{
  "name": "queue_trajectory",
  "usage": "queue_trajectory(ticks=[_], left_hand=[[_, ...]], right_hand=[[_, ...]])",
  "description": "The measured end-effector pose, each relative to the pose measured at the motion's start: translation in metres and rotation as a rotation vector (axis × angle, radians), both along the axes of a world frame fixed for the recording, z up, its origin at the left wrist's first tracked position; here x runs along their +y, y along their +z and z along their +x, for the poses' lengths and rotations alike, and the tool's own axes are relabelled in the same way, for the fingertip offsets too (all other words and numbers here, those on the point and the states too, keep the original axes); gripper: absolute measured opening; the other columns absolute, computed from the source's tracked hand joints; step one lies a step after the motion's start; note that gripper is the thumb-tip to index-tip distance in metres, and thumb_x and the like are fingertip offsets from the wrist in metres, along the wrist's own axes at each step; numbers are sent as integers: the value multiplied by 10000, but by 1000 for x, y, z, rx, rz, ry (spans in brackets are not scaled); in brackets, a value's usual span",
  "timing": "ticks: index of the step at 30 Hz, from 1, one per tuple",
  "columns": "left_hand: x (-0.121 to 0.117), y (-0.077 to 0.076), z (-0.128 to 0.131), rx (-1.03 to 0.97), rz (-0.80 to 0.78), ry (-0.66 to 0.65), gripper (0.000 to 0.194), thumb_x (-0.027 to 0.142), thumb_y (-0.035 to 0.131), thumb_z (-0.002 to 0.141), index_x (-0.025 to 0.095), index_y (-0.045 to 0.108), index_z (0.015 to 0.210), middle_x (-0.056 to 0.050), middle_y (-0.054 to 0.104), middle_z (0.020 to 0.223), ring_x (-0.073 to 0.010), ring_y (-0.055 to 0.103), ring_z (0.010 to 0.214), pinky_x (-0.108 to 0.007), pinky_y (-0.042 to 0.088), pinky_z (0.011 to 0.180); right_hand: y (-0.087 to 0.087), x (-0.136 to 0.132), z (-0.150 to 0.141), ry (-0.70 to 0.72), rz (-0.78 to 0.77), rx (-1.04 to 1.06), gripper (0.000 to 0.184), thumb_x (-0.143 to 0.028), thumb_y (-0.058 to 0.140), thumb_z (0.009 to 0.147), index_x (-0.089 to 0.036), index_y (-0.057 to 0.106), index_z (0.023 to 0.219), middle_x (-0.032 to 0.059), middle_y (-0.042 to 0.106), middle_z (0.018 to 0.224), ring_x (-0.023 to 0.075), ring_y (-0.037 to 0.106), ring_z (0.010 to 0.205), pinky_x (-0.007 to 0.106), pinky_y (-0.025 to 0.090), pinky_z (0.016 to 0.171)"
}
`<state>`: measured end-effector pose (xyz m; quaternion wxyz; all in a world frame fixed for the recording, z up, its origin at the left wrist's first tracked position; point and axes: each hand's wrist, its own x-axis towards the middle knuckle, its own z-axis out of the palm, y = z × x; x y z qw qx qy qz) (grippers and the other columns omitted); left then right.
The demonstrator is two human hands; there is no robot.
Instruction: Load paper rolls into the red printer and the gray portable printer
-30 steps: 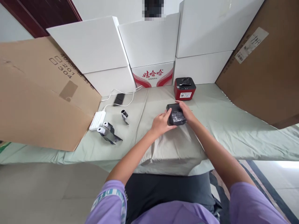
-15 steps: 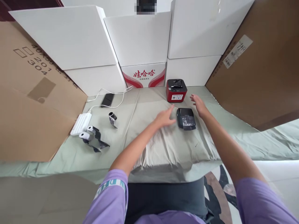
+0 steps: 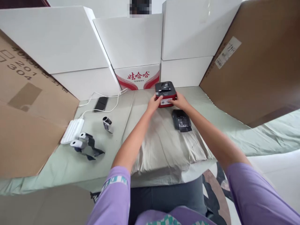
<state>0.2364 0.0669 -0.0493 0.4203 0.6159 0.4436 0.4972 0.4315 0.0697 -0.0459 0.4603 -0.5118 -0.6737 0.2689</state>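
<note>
A red and black box-shaped device, which looks like a small label printer (image 3: pixel 165 90), stands toward the back of the cloth-covered table. My left hand (image 3: pixel 153 104) grips its left side, thumb on the front face. On its right side my right hand (image 3: pixel 180 100) is closed too, thumb by the white label. Just in front of it, near my right forearm, lies a smaller black portable printer (image 3: pixel 181 120) with a dark strip at its front edge. Neither hand touches that one.
On the left lie paper rolls (image 3: pixel 81 143), a smaller roll (image 3: pixel 107 123), a white power strip (image 3: pixel 73 131) with a cable, and a black phone-like slab (image 3: pixel 101 104). White boxes (image 3: pixel 138 40) line the back. Cardboard sheets stand at left (image 3: pixel 28 125) and right (image 3: pixel 262 68).
Both hands let go of the black portable printer, which stays on the table. They moved back and slightly left and took hold of the red printer. The view shifted to the right.
</note>
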Motion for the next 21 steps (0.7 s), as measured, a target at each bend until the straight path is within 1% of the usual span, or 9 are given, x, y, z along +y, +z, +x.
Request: queue_trajectory(ticks=[3, 5, 8, 11, 13, 16, 18, 20, 21], left_hand=[[-55, 4, -49, -74, -6, 66, 439, 407, 544, 1003, 137, 611, 1342, -127, 721, 1337, -225, 694, 1182, -336, 528, 1018], [-96, 9, -80, -145, 6, 129, 471, 407, 626, 957, 169, 624, 1364, -106, 714, 1358, -248, 670, 1250, -352, 505, 1071], [-149, 9, -116, -148, 2, 206, 500, 425, 665, 929, 215, 640, 1382, -78, 682, 1417, -262, 632, 1321, -359, 473, 1125], [-182, -3, -137, -131, -76, 253, 541, 429, 676, 917, 221, 628, 1414, -73, 683, 1417, -275, 624, 1338, -373, 467, 1140], [-191, -12, -144, -145, -118, 250, 567, 434, 689, 905, 213, 623, 1423, -71, 682, 1418, -281, 619, 1347, -378, 468, 1145], [-189, -19, -149, -193, -160, 282, 512, 455, 656, 919, 210, 670, 1369, -60, 672, 1434, -277, 570, 1405, -368, 445, 1172], [-178, -18, -152, -249, -206, 381, 448, 423, 633, 920, 207, 709, 1305, -60, 665, 1443, -261, 527, 1447, -345, 421, 1189], [-164, -16, -156, -299, -267, 464, 435, 357, 661, 865, 206, 722, 1268, -66, 672, 1431, -254, 536, 1438, -325, 440, 1162], [-157, -14, -159, -314, -299, 476, 457, 327, 681, 824, 204, 721, 1262, -71, 690, 1400, -255, 572, 1400, -318, 472, 1122]], right_hand=[[12, -45, -48, 48, 90, -61, 697, -282, 782, 734, -209, 564, 1393, 114, 722, 1309, 343, 690, 1169, 549, 536, 1061], [13, -81, -86, 63, 95, -32, 741, -252, 735, 771, -222, 494, 1471, 117, 700, 1353, 344, 678, 1196, 526, 549, 1042], [5, -130, -134, 105, 51, 54, 749, -221, 682, 800, -234, 446, 1511, 121, 672, 1389, 338, 671, 1204, 508, 558, 1020], [-12, -161, -160, 140, -16, 112, 744, -238, 673, 816, -241, 435, 1521, 126, 651, 1409, 343, 652, 1236, 519, 548, 1032], [-22, -169, -167, 153, -28, 119, 757, -307, 715, 813, -235, 449, 1518, 143, 627, 1431, 357, 613, 1292, 542, 515, 1083], [-33, -165, -169, 89, -76, 205, 876, -499, 759, 800, -225, 410, 1556, 161, 549, 1504, 364, 542, 1378, 555, 449, 1162], [-36, -154, -168, 14, -198, 360, 872, -619, 653, 864, -243, 351, 1590, 147, 522, 1530, 332, 549, 1379, 533, 455, 1164], [-37, -141, -167, -34, -324, 522, 768, -660, 505, 938, -276, 346, 1584, 122, 534, 1523, 295, 589, 1338, 506, 490, 1133], [-38, -134, -167, -47, -362, 580, 720, -660, 464, 956, -289, 369, 1566, 114, 546, 1515, 284, 604, 1317, 499, 503, 1118]])
